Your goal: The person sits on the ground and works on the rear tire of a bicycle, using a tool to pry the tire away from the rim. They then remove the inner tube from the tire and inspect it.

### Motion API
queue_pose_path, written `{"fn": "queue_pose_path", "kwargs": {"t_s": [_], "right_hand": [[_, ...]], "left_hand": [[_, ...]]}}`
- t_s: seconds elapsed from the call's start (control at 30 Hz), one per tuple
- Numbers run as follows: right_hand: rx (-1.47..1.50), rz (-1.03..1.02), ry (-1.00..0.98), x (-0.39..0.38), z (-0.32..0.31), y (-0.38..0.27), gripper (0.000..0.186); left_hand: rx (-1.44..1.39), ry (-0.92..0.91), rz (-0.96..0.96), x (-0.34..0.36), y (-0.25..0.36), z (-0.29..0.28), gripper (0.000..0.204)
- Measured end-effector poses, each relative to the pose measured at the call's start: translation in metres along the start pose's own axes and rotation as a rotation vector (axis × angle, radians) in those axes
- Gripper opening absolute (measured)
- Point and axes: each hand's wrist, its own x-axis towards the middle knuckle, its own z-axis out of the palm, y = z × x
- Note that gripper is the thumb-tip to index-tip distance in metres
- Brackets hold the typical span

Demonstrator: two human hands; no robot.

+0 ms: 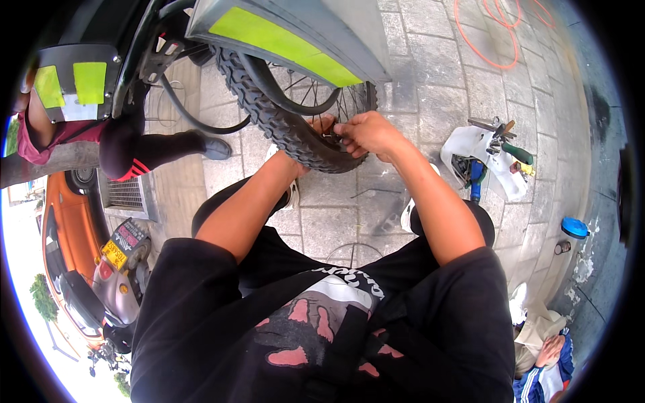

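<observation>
Here's my right hand, fingertips in close at the spokes, my left hand around the knobby tyre, which the grey box partly covers; what either hand's fingers grip, I can't quite tell.

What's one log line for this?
left hand: around tire | right hand: at tire's inner edge | tools: at right

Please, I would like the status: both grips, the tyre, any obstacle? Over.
Left grip partly behind knobby tyre. Right grip at tyre's inner edge, hold unclear. Curved black tube close by.
</observation>
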Motion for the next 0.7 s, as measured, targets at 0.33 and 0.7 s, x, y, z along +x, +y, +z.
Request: {"fn": "queue_pose_path", "kwargs": {"t_s": [0.33,0.7], "right_hand": [[-0.025,-0.01,0.062,-0.005,0.01,0.003,0.03],[0.015,0.013,0.07,0.001,0.009,0.011,0.027]], "left_hand": [[0.021,0.05,0.002,-0.051,-0.004,0.078,0.019],[-0.024,-0.02,0.095,-0.03,-0.008,0.026,0.014]]}}
